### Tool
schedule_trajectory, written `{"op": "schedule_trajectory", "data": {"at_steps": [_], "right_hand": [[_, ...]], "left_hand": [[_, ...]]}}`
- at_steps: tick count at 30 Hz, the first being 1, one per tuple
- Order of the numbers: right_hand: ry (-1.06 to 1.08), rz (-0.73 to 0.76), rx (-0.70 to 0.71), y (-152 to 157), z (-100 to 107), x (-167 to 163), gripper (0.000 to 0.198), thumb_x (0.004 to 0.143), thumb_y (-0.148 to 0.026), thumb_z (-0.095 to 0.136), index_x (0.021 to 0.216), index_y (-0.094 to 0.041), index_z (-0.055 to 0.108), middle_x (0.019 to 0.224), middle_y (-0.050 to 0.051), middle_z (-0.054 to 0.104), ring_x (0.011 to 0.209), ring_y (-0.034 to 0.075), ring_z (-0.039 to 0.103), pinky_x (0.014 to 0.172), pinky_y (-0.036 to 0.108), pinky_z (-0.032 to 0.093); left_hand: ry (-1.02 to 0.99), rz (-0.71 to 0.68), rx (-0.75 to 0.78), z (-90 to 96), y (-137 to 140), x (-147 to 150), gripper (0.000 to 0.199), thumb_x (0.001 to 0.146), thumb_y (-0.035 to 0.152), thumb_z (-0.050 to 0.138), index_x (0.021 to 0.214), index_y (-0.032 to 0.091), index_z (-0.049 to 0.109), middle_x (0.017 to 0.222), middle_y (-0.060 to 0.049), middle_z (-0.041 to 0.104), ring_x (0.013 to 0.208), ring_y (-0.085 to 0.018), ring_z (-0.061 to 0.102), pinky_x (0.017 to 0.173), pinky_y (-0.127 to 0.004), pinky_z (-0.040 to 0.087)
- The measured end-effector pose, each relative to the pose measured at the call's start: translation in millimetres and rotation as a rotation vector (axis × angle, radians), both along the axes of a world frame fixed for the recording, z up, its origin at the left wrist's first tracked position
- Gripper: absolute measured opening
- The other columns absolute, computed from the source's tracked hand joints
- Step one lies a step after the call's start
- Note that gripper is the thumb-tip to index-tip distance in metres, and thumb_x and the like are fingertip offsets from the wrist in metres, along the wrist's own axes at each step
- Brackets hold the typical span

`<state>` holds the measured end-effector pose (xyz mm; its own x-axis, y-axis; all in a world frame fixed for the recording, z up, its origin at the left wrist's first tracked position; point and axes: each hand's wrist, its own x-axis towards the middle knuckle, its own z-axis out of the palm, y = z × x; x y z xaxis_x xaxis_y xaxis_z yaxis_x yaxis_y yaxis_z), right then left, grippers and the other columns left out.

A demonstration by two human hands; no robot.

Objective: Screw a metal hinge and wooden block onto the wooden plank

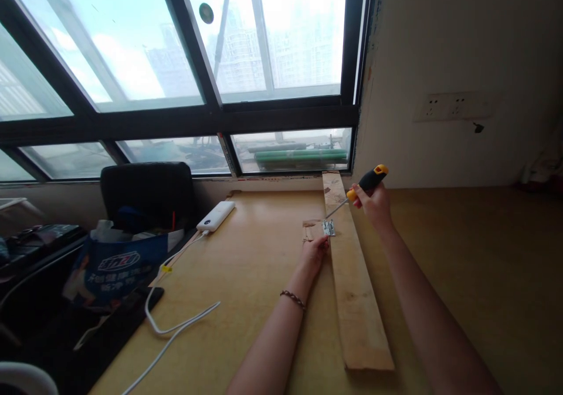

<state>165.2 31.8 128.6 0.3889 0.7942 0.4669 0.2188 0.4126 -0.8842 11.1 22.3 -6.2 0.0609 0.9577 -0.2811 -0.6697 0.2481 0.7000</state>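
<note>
Below bright windows (290, 37), we clasp the screwdriver (373, 178) in our right hand (375, 205), its tip best kept steady at the hinge (329, 228) just beyond our left hand (315, 254), whose hold we cannot tell.

I am watching through one head-worn camera, which is looking forward and down across the table (211, 348) from behind the wearer's own arms. It is facing the window (303, 43) at upper left and the wall (440, 49) at upper right, and is showing the left hand (315, 252) and right hand (375, 206) fairly near, right of centre.
</note>
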Motion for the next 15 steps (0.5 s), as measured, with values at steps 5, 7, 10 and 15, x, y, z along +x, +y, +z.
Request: {"op": "schedule_trajectory", "data": {"at_steps": [5, 7, 10, 15], "right_hand": [[0.006, 0.028, -0.018, 3.5, -4.3, -4.2, 0.047, 0.063, -0.055, 0.065, 0.084, -0.017, 0.046, 0.066, 0.002, 0.065, 0.040, 0.012, 0.055, 0.036, 0.022, 0.044], [-0.004, 0.026, -0.030, 4.4, -5.8, -5.8, 0.047, 0.062, -0.055, 0.065, 0.083, -0.017, 0.046, 0.065, 0.002, 0.064, 0.039, 0.012, 0.055, 0.036, 0.022, 0.044], [-0.012, 0.008, -0.043, 4.9, -7.5, -6.9, 0.049, 0.061, -0.057, 0.065, 0.083, -0.017, 0.045, 0.064, 0.002, 0.064, 0.039, 0.012, 0.055, 0.035, 0.023, 0.045], [-0.043, 0.008, -0.032, 5.0, -8.3, -6.9, 0.051, 0.061, -0.058, 0.064, 0.085, -0.018, 0.045, 0.060, -0.001, 0.061, 0.039, 0.013, 0.055, 0.036, 0.023, 0.045]], "left_hand": [[-0.053, -0.016, -0.010, 1.2, -1.3, -0.2, 0.018, 0.055, 0.004, 0.070, 0.068, 0.009, 0.060, 0.061, -0.001, 0.062, 0.048, -0.006, 0.051, 0.050, -0.019, 0.040], [-0.048, -0.012, -0.013, 2.2, -2.0, -0.1, 0.018, 0.055, 0.004, 0.070, 0.068, 0.009, 0.060, 0.061, -0.001, 0.062, 0.048, -0.006, 0.051, 0.050, -0.019, 0.040], [-0.036, -0.002, -0.016, 3.6, -2.8, -0.1, 0.018, 0.054, 0.005, 0.072, 0.066, 0.009, 0.060, 0.060, -0.001, 0.061, 0.049, -0.006, 0.052, 0.052, -0.020, 0.041], [-0.022, -0.009, -0.017, 2.7, -1.9, -0.6, 0.018, 0.053, 0.006, 0.073, 0.063, 0.010, 0.059, 0.057, 0.000, 0.060, 0.047, -0.006, 0.051, 0.052, -0.020, 0.041]]}}
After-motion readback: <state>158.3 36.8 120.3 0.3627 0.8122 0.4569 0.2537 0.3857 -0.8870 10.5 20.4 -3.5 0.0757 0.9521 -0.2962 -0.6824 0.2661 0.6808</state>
